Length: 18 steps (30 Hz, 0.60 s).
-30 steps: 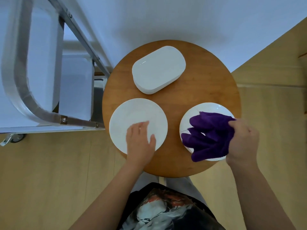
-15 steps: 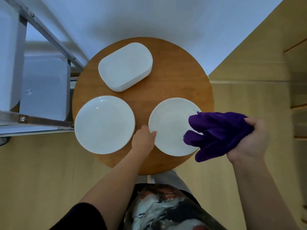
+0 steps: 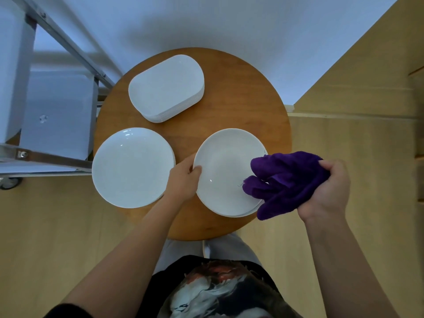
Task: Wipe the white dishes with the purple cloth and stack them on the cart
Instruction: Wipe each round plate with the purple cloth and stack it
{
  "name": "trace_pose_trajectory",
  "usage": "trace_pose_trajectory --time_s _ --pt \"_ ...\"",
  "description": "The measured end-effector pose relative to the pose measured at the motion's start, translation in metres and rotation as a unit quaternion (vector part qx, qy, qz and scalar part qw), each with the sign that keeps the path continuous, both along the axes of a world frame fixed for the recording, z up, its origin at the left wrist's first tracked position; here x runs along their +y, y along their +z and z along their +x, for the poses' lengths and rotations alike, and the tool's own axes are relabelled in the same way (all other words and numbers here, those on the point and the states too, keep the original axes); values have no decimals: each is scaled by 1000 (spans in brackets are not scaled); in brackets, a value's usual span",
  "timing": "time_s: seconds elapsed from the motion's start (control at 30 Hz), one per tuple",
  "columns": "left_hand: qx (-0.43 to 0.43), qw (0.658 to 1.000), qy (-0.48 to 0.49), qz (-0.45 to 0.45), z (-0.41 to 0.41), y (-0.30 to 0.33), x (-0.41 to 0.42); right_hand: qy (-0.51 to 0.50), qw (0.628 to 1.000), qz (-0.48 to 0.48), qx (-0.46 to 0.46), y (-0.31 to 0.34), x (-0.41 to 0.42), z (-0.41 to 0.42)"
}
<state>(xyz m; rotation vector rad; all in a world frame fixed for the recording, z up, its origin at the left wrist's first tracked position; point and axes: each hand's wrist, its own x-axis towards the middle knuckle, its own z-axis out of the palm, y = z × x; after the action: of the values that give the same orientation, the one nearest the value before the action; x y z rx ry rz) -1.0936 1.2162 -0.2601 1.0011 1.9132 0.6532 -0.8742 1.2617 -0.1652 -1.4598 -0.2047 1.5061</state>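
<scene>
Fingers (image 3: 327, 165) of the right hand (image 3: 325, 191) were curled round the purple cloth (image 3: 284, 183), which hid the right rim of the round plate (image 3: 224, 171) at centre frame. The left hand (image 3: 183, 180) pinched that plate's left rim; its fingers beneath were hidden. Left on the bench (image 3: 241, 92) lay a second plate (image 3: 132, 167), above it an oblong stack (image 3: 166, 88); the cart (image 3: 57, 111) was cut off at upper left.

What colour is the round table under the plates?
Warm orange-brown wood, table, seen best in the head view.
</scene>
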Motion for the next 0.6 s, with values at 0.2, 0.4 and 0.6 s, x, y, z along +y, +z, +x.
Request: trace_pose_trajectory --time_s 0.2,0.4,0.6 --pt "-254 952 166 -46 19 3 2 22 1000 20 0 -8 -5 -12" --pt "-355 914 182 -75 20 8 5 101 987 33 -121 -12 -11 -26" --pt "-472 850 218 -90 6 19 1 366 883 162 -245 -8 -35 -53"
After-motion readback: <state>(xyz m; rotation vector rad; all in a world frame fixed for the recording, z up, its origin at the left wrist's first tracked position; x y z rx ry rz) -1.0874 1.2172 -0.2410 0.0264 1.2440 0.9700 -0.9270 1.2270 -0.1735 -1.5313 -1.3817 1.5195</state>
